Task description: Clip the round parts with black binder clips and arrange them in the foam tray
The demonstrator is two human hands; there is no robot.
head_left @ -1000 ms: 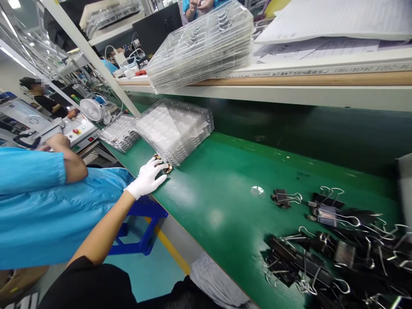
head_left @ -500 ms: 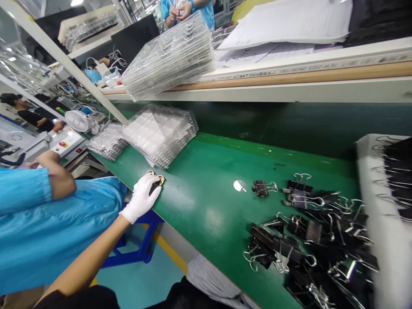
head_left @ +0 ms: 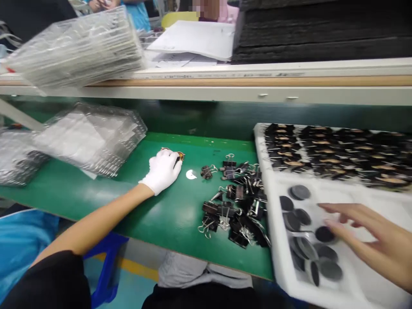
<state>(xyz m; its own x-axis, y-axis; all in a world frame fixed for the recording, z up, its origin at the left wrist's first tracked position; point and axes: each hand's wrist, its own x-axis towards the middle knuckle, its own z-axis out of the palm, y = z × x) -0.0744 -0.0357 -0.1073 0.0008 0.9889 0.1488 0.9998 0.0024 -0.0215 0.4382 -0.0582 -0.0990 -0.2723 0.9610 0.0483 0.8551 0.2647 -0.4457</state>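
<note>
My left hand point(head_left: 162, 169), in a white glove, is over the green bench with its fingers curled round small gold-rimmed round parts point(head_left: 182, 156). The glove hides most of these parts. My right hand point(head_left: 373, 240) is bare and slightly blurred, its thumb and index finger apart. It hovers above a white foam tray point(head_left: 273, 240), beside several loose dark discs point(head_left: 325, 234). No disc shows between its fingers. Just right of my left hand lies a round white sticker point(head_left: 191, 174), and beyond it a black binder clip point(head_left: 208, 171).
Several binder clips point(head_left: 238, 193) lie heaped against the tray's left side. Rows of clipped dark pieces point(head_left: 337, 150) fill the tray's back. Clear plastic trays point(head_left: 96, 137) are stacked at left. Overhead runs a shelf point(head_left: 206, 92) with papers point(head_left: 196, 38) and black sheets point(head_left: 322, 34). Another person's hands point(head_left: 104, 4) show behind.
The view has swung right. My left hand has moved along the bench toward the white sticker with the round parts. My right hand has come into view over the foam tray.
</note>
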